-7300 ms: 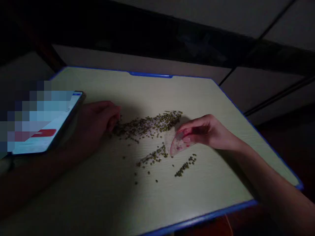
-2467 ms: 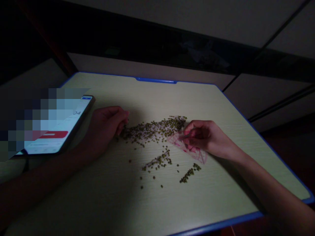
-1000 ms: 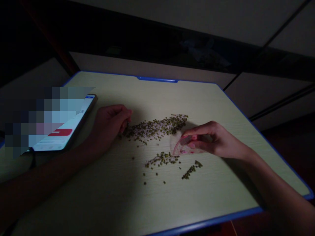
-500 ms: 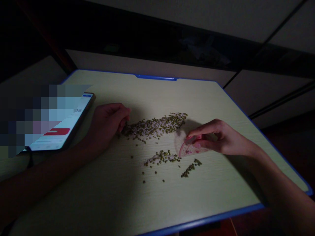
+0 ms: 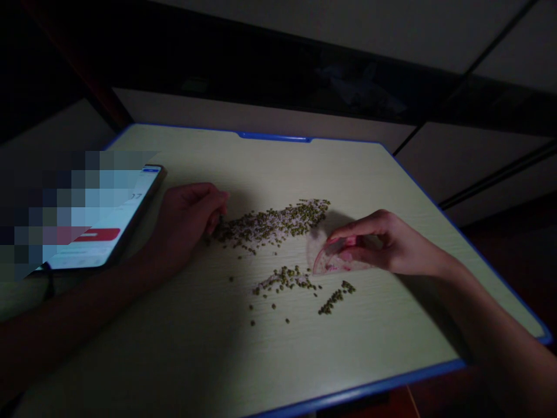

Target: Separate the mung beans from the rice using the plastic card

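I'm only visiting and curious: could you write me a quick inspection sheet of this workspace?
Surface: pale tabletop, blue edging.
Handled things: large heap of mixed green and whitish grains, smaller heap, short green row; transparent piece with red marks.
Clutter: lit device at left; stray green grains.
Hands: right hand grips the transparent piece; left hand curled at the large heap's left end, contents hidden.
Cables: dark cord-like strip beside the device.
Surroundings: dim; panels behind.

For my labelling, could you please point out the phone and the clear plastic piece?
Phone [image 5: 112, 217], head view: middle of its visible screen.
Clear plastic piece [image 5: 331, 266], head view: its printed part.
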The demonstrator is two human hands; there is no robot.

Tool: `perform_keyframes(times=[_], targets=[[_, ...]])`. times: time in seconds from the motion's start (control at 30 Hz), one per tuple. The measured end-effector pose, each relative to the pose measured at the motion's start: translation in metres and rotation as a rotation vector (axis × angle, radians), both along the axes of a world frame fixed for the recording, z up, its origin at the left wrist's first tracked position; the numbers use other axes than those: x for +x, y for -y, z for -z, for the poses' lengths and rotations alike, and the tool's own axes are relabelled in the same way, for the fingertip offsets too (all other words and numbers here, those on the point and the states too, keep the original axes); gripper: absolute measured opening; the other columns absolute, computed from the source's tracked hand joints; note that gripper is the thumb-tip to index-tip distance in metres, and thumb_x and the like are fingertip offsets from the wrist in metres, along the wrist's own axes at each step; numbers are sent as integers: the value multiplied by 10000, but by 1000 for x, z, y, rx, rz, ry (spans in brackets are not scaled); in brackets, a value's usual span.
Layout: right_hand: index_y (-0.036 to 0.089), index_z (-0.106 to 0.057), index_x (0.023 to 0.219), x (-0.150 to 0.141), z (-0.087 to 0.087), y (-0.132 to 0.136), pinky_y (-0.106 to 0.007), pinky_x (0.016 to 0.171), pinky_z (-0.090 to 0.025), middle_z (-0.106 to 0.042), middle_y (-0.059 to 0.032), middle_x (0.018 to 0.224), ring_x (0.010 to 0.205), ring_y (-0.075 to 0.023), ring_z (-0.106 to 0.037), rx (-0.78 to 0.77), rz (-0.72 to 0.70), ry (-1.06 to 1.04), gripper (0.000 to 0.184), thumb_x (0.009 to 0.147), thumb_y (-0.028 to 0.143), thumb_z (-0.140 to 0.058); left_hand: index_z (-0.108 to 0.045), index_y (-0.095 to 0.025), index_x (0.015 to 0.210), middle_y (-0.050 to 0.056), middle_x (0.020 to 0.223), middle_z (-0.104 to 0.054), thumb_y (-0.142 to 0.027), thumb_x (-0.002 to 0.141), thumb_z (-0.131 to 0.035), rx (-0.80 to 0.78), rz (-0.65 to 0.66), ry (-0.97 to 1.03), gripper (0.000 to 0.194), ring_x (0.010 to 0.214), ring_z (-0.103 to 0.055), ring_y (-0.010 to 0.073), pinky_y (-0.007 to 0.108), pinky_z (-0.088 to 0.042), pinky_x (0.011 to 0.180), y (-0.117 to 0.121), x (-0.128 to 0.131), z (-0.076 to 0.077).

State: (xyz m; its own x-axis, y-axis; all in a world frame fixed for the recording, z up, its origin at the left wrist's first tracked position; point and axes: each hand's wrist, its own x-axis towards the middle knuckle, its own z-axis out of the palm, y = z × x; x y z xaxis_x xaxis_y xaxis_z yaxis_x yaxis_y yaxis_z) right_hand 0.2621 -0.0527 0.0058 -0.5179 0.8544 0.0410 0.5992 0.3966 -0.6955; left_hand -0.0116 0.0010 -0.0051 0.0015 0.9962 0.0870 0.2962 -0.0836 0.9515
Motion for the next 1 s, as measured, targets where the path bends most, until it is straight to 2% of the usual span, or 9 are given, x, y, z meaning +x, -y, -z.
perform_keyframes(times=[0.17,0.43,0.6,0.77,1.0], targets=[[145,-712,918,-1,-1,0,-227,419,-362,-555,-6,591,500,-97,-467,-24,53,-45,210,746,217,-616,-468,-180,433,-54,336,-383,-261,654,-517,-14,-11,-25,240,334,-337,56,194,-251,370,2,2,-4],[139,-708,916,-11,-2,0,-221,415,-329,-503,7,577,494,-85,-425,-85,115,-80,207,742,208,-619,-472,-181,435,-57,332,-381,-261,652,-522,-6,-7,-19,236,329,-335,58,196,-250,365,2,2,-4],[130,-696,966,-10,2,-2,-221,469,-387,-576,-14,624,543,-97,-498,-59,53,-98,230,768,211,-611,-481,-176,439,-59,332,-390,-262,648,-531,-2,-7,-14,232,325,-335,50,187,-252,357,0,1,-1],[108,-705,947,-3,3,-3,-211,442,-392,-599,-22,617,524,-93,-515,-22,-19,-85,222,770,211,-619,-475,-177,432,-59,333,-392,-278,633,-528,9,-13,-12,231,326,-341,48,177,-252,348,-1,1,1],[127,-706,922,1,0,-1,-213,530,-485,-709,-54,758,621,-125,-629,-74,-47,-112,183,772,180,-615,-482,-179,432,-58,335,-393,-278,628,-535,10,7,12,226,326,-340,48,172,-254,339,-1,0,0]])
